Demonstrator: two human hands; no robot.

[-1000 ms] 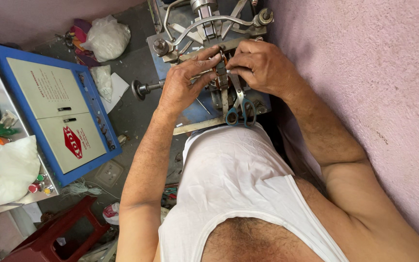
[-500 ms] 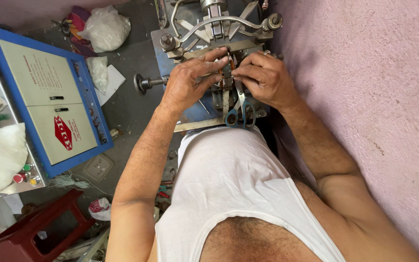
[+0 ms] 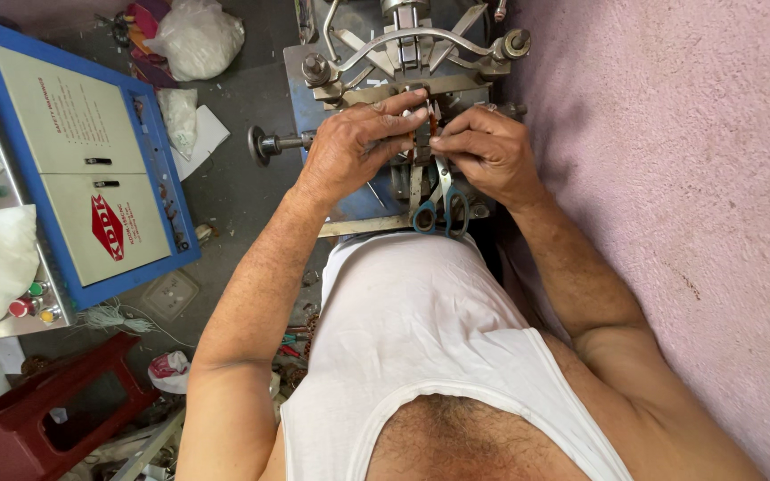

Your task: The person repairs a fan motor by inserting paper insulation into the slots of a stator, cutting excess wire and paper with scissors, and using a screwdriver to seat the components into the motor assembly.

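Observation:
A small metal machine (image 3: 407, 49) with curved steel arms and bolts stands in front of me on a blue base. My left hand (image 3: 354, 147) rests on its front, fingers stretched toward a small part at the centre. My right hand (image 3: 483, 151) meets it from the right, fingertips pinched on the same small part (image 3: 427, 134). What exactly is pinched is too small to tell. Scissors with blue-grey handles (image 3: 441, 205) lie just under my hands on the machine's edge.
A hand wheel (image 3: 265, 142) sticks out from the machine's left side. A blue-framed cabinet with beige doors (image 3: 82, 160) stands at left. White plastic bags (image 3: 196, 36) lie on the grey floor. A dark red stool (image 3: 46, 405) is at lower left. A pink wall (image 3: 670, 178) fills the right.
The view has shifted slightly. My hands have drawn closer together over the machine's centre, right fingertips now pinched beside the left fingers.

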